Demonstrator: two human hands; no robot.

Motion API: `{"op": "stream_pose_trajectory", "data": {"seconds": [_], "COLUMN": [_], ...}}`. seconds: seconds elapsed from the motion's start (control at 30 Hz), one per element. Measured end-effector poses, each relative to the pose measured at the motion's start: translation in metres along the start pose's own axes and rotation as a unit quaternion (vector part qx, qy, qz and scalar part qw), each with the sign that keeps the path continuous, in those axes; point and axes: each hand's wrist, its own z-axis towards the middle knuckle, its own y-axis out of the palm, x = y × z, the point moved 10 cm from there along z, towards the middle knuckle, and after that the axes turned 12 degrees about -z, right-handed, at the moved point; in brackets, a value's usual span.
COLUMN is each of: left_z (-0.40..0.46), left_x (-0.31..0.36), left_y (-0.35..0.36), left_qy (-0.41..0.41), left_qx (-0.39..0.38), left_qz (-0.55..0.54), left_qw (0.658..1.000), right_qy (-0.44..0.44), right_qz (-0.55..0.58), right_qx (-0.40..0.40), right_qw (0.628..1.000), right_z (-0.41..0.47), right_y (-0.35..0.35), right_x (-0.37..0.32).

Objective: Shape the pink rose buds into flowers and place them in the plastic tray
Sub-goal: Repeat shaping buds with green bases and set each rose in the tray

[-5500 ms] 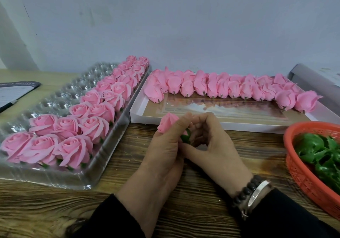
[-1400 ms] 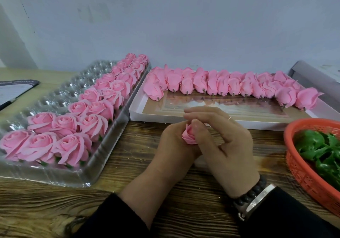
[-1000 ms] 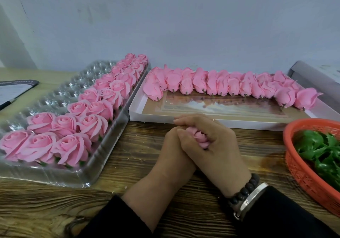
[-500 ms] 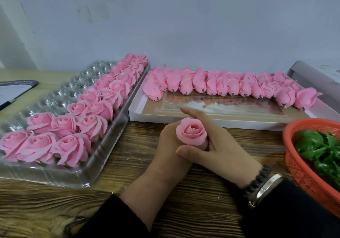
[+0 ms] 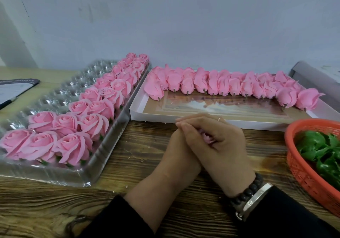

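A pink rose (image 5: 207, 138) shows only as a sliver, cupped between the right hand (image 5: 219, 145) folded over it and the left hand (image 5: 181, 151) beneath, fingers curled round it. The clear plastic tray (image 5: 60, 98) to the left holds shaped roses (image 5: 88, 109); buds (image 5: 220, 85) line a white box (image 5: 139, 109). An orange basket (image 5: 305, 171), cut off at right, sits on the wood-grain table (image 5: 143, 155) below a pale wall (image 5: 184, 20).

Tray (image 5: 95, 171) lies left on the bench (image 5: 139, 145), with flowers (image 5: 88, 109) in its right-hand rows. Box (image 5: 139, 112) sits just right of it, buds (image 5: 230, 85) along its far edge. Basket (image 5: 301, 166) stands right. Both hands (image 5: 206, 144) rest together before the box.
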Motion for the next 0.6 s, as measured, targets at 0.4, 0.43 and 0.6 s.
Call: {"op": "stream_pose_trajectory", "data": {"seconds": [0.4, 0.43, 0.6], "left_z": [-0.001, 0.0, 0.003], "left_x": [0.011, 0.011, 0.006], "left_y": [-0.012, -0.012, -0.026], "left_qy": [0.03, 0.029, 0.016], "left_qx": [0.022, 0.022, 0.067], "left_qz": [0.079, 0.074, 0.066], "left_qw": [0.996, 0.997, 0.995], "right_qy": [0.064, 0.075, 0.112], "right_qz": [0.065, 0.066, 0.08], "right_qx": [-0.272, -0.276, -0.264], "right_qw": [0.958, 0.956, 0.955], "right_z": [-0.005, -0.005, -0.007], "right_y": [0.038, 0.039, 0.037], "right_x": [0.028, 0.033, 0.043]}}
